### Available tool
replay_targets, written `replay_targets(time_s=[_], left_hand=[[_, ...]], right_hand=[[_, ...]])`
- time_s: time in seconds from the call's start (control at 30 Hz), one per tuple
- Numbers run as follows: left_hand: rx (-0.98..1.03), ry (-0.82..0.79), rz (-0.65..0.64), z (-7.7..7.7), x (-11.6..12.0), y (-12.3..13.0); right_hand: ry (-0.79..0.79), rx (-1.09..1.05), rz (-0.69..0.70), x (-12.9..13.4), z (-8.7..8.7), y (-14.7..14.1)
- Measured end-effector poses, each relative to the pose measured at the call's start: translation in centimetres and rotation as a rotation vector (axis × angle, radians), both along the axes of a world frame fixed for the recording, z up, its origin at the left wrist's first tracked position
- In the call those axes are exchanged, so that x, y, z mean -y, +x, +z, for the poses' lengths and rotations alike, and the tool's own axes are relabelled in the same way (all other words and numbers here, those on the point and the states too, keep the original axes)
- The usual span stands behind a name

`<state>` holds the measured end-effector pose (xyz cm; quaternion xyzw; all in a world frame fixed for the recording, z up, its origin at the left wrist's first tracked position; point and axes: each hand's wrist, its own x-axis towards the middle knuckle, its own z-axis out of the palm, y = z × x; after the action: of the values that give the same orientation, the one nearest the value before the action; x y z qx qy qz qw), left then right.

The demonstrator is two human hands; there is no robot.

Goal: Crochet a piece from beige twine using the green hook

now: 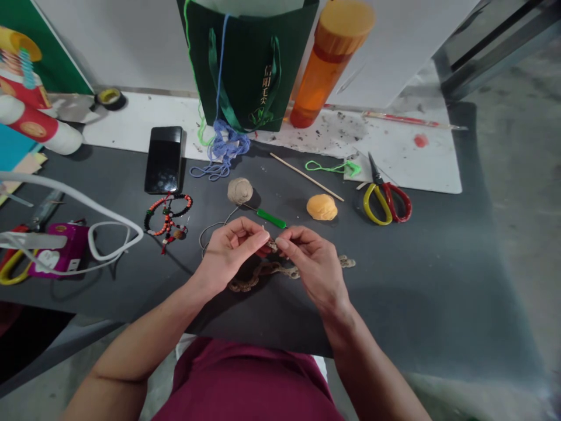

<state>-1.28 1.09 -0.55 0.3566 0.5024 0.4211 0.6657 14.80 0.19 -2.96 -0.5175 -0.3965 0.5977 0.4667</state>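
Observation:
Between the fingertips of my left hand (pixel 232 248) and my right hand (pixel 313 260) is one part of a beige crocheted strip (pixel 249 285). Both hands are closed in a pinch on it. The rest of the strip curves over the dark table under my hands, and its other end shows just right of my right wrist. A crochet hook with a green handle (pixel 270 218) lies just beyond my fingertips. Behind it sits a ball of beige yarn (pixel 239 190), from which a thin strand runs down toward my left hand. A yellow ball of yarn (pixel 322 207) rests beyond my right hand.
Scissors (pixel 388 202), a wooden stick (pixel 307 177) and green yarn (pixel 333 168) lie to the right. Blue yarn (pixel 228 146) trails from a green paper bag (pixel 245 70) beside an orange bottle (pixel 328 64). Leftward are a phone (pixel 163 159), beads (pixel 167 216) and a white cable (pixel 114 215).

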Motion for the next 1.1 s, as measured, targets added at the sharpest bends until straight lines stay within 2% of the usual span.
replay_targets(time_s=[0.13,0.27,0.53,0.7,0.83,0.97,1.1], left_hand=[[-0.021,-0.027,-0.087,0.3,0.0,-0.3],[-0.133,0.008,-0.193,0.7,0.1,-0.7],[-0.414,0.412,-0.291,0.0,0.2,-1.3],[-0.490,0.526,-0.266,-0.1,0.4,-1.2],[-0.425,0.387,-0.219,0.3,0.3,-1.1],[-0.233,0.137,-0.262,0.7,0.1,-1.3],[-0.105,0.001,-0.304,1.1,-0.1,-1.5]], right_hand=[[0.003,0.022,-0.015,0.1,0.1,0.1],[0.046,0.025,-0.003,0.1,0.5,0.2],[0.177,0.124,0.030,0.2,0.4,0.1],[0.322,0.262,0.003,0.4,0.6,0.0],[0.419,0.307,0.017,0.6,0.9,0.0],[0.455,0.245,0.072,0.5,0.8,0.3],[0.535,0.273,0.105,0.5,0.8,0.5]])
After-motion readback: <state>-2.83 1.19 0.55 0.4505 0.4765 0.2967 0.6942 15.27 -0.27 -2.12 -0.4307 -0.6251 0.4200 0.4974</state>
